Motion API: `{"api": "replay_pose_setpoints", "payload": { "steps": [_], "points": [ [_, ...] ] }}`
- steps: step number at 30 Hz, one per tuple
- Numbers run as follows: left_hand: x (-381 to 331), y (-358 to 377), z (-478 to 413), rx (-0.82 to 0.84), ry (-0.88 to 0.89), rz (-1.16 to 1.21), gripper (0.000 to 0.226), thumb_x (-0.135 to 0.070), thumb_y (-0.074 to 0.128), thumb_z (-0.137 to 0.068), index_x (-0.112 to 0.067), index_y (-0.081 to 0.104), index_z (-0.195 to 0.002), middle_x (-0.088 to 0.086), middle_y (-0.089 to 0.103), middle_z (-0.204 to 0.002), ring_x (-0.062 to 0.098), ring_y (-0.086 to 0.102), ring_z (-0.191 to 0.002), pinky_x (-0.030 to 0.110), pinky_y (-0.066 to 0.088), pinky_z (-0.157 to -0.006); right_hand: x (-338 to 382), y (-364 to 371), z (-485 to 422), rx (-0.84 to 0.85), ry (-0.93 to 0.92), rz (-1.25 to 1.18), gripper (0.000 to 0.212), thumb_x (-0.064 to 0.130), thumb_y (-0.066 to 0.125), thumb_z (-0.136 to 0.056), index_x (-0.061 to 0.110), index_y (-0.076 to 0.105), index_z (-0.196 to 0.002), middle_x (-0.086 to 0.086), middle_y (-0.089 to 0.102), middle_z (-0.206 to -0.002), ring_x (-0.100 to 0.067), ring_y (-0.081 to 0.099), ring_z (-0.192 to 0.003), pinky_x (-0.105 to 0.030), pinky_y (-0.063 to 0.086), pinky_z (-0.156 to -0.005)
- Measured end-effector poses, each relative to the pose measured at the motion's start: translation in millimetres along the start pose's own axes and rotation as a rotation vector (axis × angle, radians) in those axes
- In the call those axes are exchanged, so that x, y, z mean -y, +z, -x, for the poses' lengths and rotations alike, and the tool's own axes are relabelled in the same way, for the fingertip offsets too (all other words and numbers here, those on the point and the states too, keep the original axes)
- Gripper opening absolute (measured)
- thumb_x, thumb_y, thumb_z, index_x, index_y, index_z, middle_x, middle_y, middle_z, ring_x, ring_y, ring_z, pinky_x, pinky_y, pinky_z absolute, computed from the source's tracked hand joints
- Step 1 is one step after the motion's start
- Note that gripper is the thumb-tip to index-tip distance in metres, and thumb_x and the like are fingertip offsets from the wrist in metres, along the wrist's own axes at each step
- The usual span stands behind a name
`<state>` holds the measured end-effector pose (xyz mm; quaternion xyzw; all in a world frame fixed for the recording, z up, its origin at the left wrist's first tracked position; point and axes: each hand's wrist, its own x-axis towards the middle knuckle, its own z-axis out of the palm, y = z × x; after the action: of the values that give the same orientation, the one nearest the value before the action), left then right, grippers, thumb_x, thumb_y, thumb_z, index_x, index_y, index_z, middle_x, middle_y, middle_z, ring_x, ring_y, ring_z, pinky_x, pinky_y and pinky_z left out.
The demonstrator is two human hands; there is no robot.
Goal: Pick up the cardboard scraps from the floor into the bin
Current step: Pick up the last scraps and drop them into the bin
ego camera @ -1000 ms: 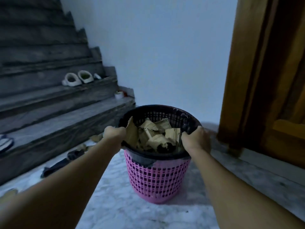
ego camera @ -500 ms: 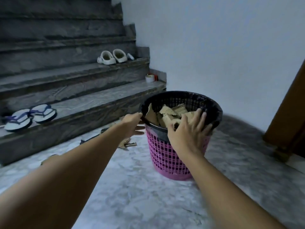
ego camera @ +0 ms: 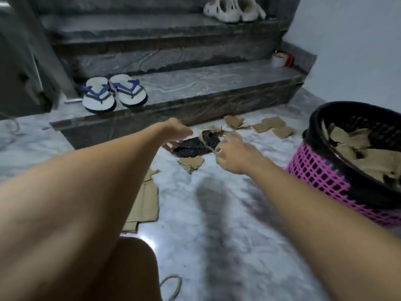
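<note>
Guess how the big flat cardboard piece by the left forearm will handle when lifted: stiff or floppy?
Likely fairly stiff: the large cardboard piece lies flat on the marble floor with straight edges and visible fold lines, so it may hinge there. Probably light. Lying flush on smooth stone, an edge could be hard to get fingers under; sliding it first might help.

Both bare forearms reach forward and downward from the lower corners of the view, and they come closer together toward the hands. The left hand (ego camera: 176, 132) is bent at the wrist, palm down, with the fingers curled loosely downward — not closed into a fist. The right hand (ego camera: 233, 154) is lower and a little nearer, back of hand upward, fingers half bent and slightly blurred. A bare knee (ego camera: 130, 268) shows at the bottom, between the arms.
</note>
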<state>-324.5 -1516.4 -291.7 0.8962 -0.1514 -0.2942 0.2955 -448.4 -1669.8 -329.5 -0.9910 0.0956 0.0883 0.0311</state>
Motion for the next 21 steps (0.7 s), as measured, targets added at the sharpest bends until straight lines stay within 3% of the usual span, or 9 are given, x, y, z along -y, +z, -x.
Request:
{"api": "replay_pose_setpoints", "payload": {
  "steps": [3,7,9,13,15,19,21],
  "points": [
    [47,-6,-16,-0.002,-0.151,-0.091,0.046,-0.032,0.055,-0.094,-0.001,0.052,-0.128,0.016,0.055,-0.129,0.034,0.058,-0.107,0.044,0.053,-0.086,28,29,-38,0.148,-0.011,-0.056,0.04,0.038,0.045,-0.098,0.024,0.051,-0.135,-0.006,0.042,-0.143,-0.03,0.043,-0.128,-0.048,0.044,-0.101],
    [106,8,-25,-0.07,-0.275,-0.32,0.054,-0.036,0.058,-0.091,-0.002,0.048,-0.131,0.017,0.05,-0.136,0.036,0.053,-0.12,0.033,0.044,-0.082,56,76,-65,0.202,-0.041,-0.122,0.044,0.038,0.051,-0.096,0.021,0.05,-0.136,-0.005,0.049,-0.136,-0.029,0.05,-0.121,-0.037,0.046,-0.093],
    [144,26,-23,-0.079,-0.379,-0.305,0.063,-0.037,0.063,-0.085,-0.002,0.043,-0.134,0.015,0.05,-0.135,0.033,0.05,-0.123,0.032,0.043,-0.087,65,99,-76,0.262,-0.023,-0.178,0.045,0.041,0.05,-0.097,0.022,0.05,-0.137,-0.005,0.048,-0.141,-0.029,0.052,-0.121,-0.037,0.045,-0.093],
    [222,59,-4,-0.145,-0.741,-0.173,0.1,-0.054,0.065,-0.069,-0.013,0.019,-0.148,0.018,0.036,-0.144,0.035,0.035,-0.134,0.042,0.037,-0.106,90,133,-92,0.316,0.0,-0.277,0.046,0.046,0.048,-0.096,0.025,0.049,-0.137,-0.005,0.042,-0.148,-0.029,0.049,-0.125,-0.041,0.045,-0.097],
    [251,74,5,-0.191,-0.857,-0.11,0.108,-0.058,0.065,-0.063,-0.012,0.018,-0.149,0.018,0.032,-0.145,0.035,0.032,-0.136,0.044,0.036,-0.108,107,147,-99,0.299,-0.04,-0.312,0.047,0.047,0.05,-0.095,0.025,0.05,-0.136,-0.005,0.043,-0.145,-0.027,0.049,-0.125,-0.04,0.046,-0.095],
    [278,98,8,-0.379,-0.878,-0.008,0.101,-0.05,0.068,-0.063,-0.007,0.026,-0.144,0.017,0.027,-0.147,0.036,0.028,-0.135,0.041,0.036,-0.106,144,166,-104,0.226,-0.182,-0.331,0.056,0.051,0.056,-0.088,0.027,0.049,-0.138,-0.004,0.046,-0.139,-0.026,0.045,-0.128,-0.039,0.042,-0.092],
    [283,104,6,-0.46,-0.805,0.074,0.085,-0.043,0.069,-0.069,-0.01,0.032,-0.138,0.018,0.023,-0.143,0.037,0.029,-0.13,0.042,0.038,-0.101,163,175,-107,0.229,-0.134,-0.352,0.066,0.056,0.057,-0.084,0.026,0.043,-0.141,-0.007,0.044,-0.137,-0.028,0.043,-0.127,-0.041,0.041,-0.094]
  ]
}}
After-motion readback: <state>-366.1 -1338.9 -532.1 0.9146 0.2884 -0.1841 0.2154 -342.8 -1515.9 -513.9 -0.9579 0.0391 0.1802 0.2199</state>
